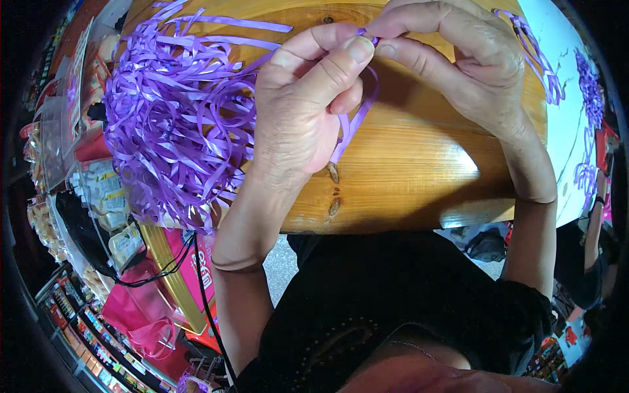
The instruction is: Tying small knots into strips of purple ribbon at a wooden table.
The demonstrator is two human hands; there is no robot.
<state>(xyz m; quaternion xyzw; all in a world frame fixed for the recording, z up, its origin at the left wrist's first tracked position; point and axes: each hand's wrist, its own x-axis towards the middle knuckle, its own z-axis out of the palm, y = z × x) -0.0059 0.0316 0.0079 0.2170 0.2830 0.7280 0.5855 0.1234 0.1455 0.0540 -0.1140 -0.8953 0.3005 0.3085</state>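
Left hand pose: the left hand point(303, 105) comes up from the lower edge over the wooden table point(419, 170), back of the hand toward the camera, fingers curled in, thumb pressed against the forefinger.
Left hand state: closed in a pinch on the purple ribbon strip point(354, 121).
Right hand pose: the right hand point(458, 56) reaches in from the right, wrist bent, fingers curved down toward the left hand; fingertips meet the left thumb at the top of the strip.
Right hand state: fingers drawn together, pinching the same strip at its upper end.
Hands, count: two, both of the person, touching at the fingertips.
Strip, count: one strip held between the hands.
Strip, look: narrow, flat, glossy purple; it hangs from the pinch in a loop, down past the left palm.
Strip, place: above the table's middle, near the far edge.
Ribbon heap: one large tangled ribbon pile point(173, 111), same purple, on the table's left part, just beside the left hand.
Further ribbon: some looped purple pieces point(540, 59) at the table's right edge.
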